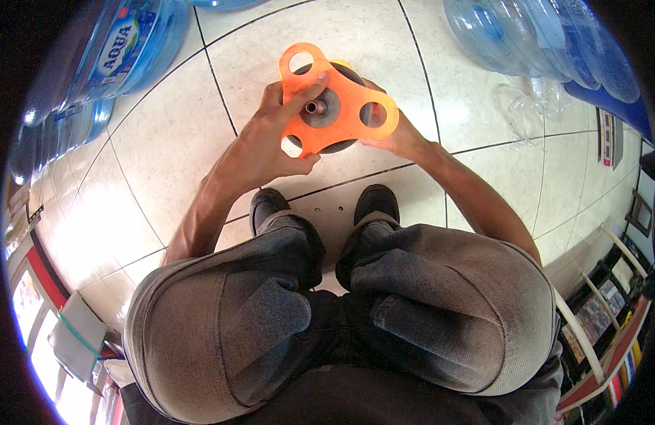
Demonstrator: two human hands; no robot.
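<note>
Both hands hold up an orange three-lobed piece (pixel 348 117) above the floor, in front of my shoes. Each lobe has a round hole, and dark round material shows behind it. At its centre is a grey disc with a short, hollow metal stub. My left hand (pixel 262 138) is closed on the left side, its thumb lying across the orange face near the stub. My right hand (pixel 402 138) grips the right side by the lobe there; most of its fingers are hidden behind the piece.
Large blue water bottles (pixel 147 46) stand at the far left, with more bottles (pixel 518 35) at the far right. Crumpled clear plastic (pixel 518 106) lies on the tiled floor (pixel 483 170). A rack (pixel 589 333) stands at the right, near my bent knees.
</note>
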